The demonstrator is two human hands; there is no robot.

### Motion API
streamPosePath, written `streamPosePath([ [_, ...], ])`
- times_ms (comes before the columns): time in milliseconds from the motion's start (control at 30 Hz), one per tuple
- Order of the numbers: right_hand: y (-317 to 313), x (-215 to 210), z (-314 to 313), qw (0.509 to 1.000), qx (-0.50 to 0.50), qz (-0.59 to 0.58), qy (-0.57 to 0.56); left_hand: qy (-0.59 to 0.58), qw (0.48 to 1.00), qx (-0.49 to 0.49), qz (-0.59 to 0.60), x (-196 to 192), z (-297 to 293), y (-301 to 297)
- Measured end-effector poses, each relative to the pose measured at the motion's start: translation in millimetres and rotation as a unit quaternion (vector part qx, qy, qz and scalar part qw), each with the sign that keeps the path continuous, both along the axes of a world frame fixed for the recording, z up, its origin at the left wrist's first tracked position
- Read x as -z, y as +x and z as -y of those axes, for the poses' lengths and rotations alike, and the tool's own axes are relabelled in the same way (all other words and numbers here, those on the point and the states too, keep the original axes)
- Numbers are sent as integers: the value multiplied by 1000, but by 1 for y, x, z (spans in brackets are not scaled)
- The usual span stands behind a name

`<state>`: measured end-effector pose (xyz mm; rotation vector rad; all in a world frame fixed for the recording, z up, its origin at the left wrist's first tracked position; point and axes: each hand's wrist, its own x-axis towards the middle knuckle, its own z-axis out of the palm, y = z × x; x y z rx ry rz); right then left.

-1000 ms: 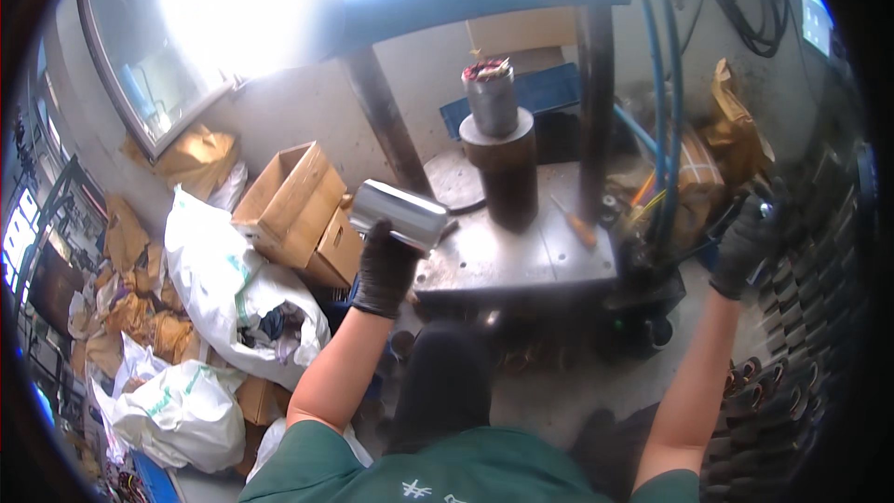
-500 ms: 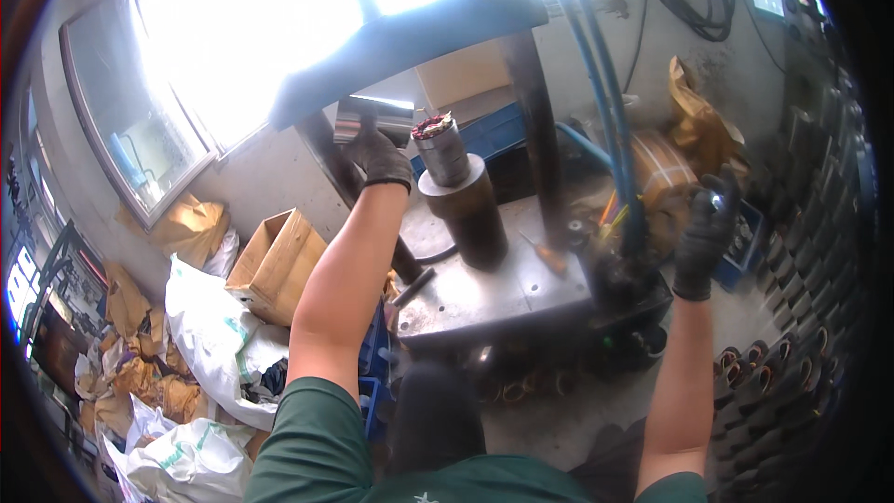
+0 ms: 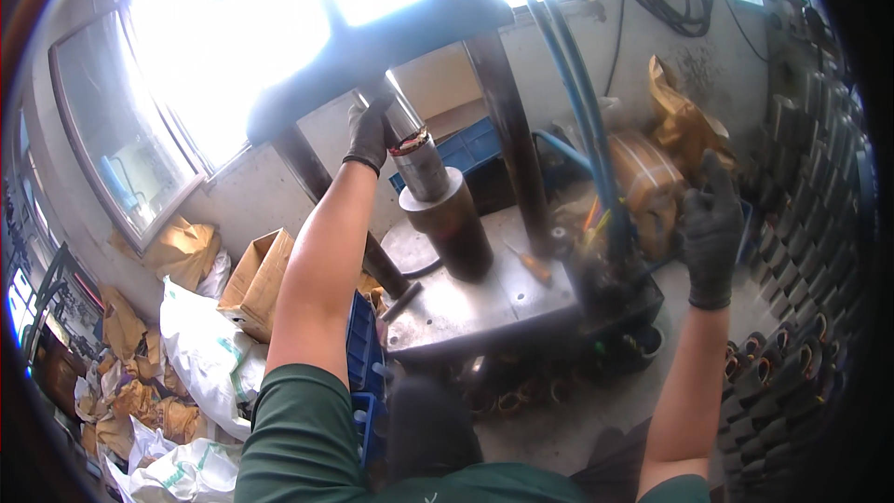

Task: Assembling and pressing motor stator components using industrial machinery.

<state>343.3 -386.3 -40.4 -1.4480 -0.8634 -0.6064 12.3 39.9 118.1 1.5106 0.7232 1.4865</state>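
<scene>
The gloved left hand [image 3: 367,135] grips a shiny metal sleeve [image 3: 403,112], seemingly end-on so it aligns with the wire-topped stator [image 3: 423,172] that a cylindrical pedestal [image 3: 454,240] props up, while beyond blue hoses [image 3: 585,98] the raised right hand [image 3: 712,244] may be holding something, I cannot tell

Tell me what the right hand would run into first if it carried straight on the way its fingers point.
Probably the crumpled brown paper just beyond the raised fingertips of the right hand, though this single view leaves the depth between them unclear.
</scene>
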Motion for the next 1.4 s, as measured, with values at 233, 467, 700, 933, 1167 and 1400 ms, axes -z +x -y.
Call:
streamPosePath([
  [233,-14,-13,7,998,-41,-32,-42,106,993,-20,-55,9,12,9],
  [467,-14,-13,12,996,-71,-11,-52,112,993,-37,-7,19,21,12],
  [700,-17,-17,23,990,-96,-12,-101,144,988,-60,-10,28,26,15],
  [933,-22,-18,25,981,-135,-20,-138,229,954,-157,-113,33,5,12],
  [1167,-29,-23,43,967,-128,43,-217,206,967,-140,-63,55,14,16],
  [1400,-58,-29,96,866,-109,148,-465,50,988,-124,-72,128,18,12],
])
